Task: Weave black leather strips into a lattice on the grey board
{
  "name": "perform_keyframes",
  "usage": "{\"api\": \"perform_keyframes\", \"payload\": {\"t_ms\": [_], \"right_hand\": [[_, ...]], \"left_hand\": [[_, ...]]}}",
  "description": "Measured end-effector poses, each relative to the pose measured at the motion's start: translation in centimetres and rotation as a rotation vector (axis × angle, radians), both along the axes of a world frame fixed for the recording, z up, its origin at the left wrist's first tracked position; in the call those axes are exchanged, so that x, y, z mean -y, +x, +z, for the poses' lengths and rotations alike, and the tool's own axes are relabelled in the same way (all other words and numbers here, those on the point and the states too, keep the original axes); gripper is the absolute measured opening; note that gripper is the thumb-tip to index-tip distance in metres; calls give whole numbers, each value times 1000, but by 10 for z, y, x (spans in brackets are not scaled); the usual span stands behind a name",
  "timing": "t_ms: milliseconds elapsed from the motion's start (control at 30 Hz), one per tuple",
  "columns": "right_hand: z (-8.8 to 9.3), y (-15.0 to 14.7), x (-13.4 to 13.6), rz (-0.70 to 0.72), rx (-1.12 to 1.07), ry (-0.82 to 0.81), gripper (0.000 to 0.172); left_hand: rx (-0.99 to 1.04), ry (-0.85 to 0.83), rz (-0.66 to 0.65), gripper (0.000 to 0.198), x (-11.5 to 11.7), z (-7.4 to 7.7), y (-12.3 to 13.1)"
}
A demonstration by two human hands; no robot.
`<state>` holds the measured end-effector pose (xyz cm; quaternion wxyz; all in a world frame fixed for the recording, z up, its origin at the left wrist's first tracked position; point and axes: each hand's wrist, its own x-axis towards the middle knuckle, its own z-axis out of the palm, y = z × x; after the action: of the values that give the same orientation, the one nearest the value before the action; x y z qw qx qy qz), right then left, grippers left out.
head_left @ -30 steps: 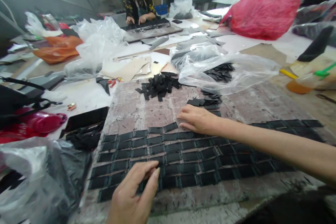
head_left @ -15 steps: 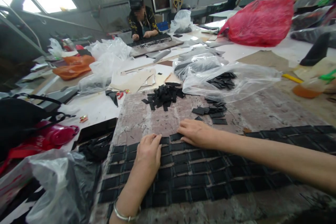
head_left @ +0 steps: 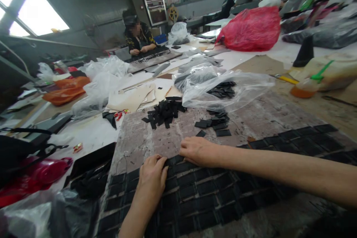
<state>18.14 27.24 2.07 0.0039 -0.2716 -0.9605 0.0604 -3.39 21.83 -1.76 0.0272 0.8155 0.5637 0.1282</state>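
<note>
Rows of small black rectangular pieces [head_left: 206,189] lie side by side on a worn grey-pink board [head_left: 173,139]. My left hand [head_left: 152,180] rests flat on the top row, fingers stretched out over the pieces. My right hand [head_left: 196,150] lies palm down just to its right, fingers flat on the top row's edge. A loose heap of black pieces [head_left: 164,113] sits farther up the board. A smaller stack of pieces [head_left: 214,122] lies to the right of it.
A clear plastic bag [head_left: 231,89] holding black pieces lies beyond the board. A red bag [head_left: 251,29] sits at the far right. White plastic bags [head_left: 100,81], an orange bag [head_left: 65,91] and a pink bottle [head_left: 47,169] are at left. A seated person [head_left: 136,39] works far off.
My left hand moved up from the board's near edge to the top row, beside my right hand. The view tilted upward, so everything sits lower in the picture.
</note>
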Motion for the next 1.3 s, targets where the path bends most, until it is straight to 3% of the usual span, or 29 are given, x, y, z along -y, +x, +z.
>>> {"api": "perform_keyframes", "payload": {"t_ms": [100, 233, 300, 467, 633, 767, 967, 1133, 1300], "right_hand": [[3, 14, -7, -32, -17, 25, 13], [7, 49, -26, -279, 16, 146, 18], [3, 67, -38, -356, 63, 187, 22], [-11, 90, -52, -304, 105, 257, 23], [-11, 107, -48, -397, -61, 317, 22], [-7, 120, -41, -446, -251, 195, 21], [-2, 116, -28, -508, -357, -79, 17], [-2, 107, -25, -527, -328, -130, 17], [2, 99, -25, -461, -330, -187, 16]], "left_hand": [[7, 59, -22, 25, -2, -6, -6], [48, 138, -37, 26, -2, -5, 2], [92, 133, -60, 26, -4, 0, 17], [161, -35, -115, 24, -17, 15, 73], [125, -88, -68, 20, -40, 22, 120], [70, -127, -4, 11, -56, 23, 139], [31, -188, -84, 11, -57, 23, 128], [20, -213, -162, 13, -43, 26, 107], [28, -212, -218, 14, -32, 27, 95]]}}
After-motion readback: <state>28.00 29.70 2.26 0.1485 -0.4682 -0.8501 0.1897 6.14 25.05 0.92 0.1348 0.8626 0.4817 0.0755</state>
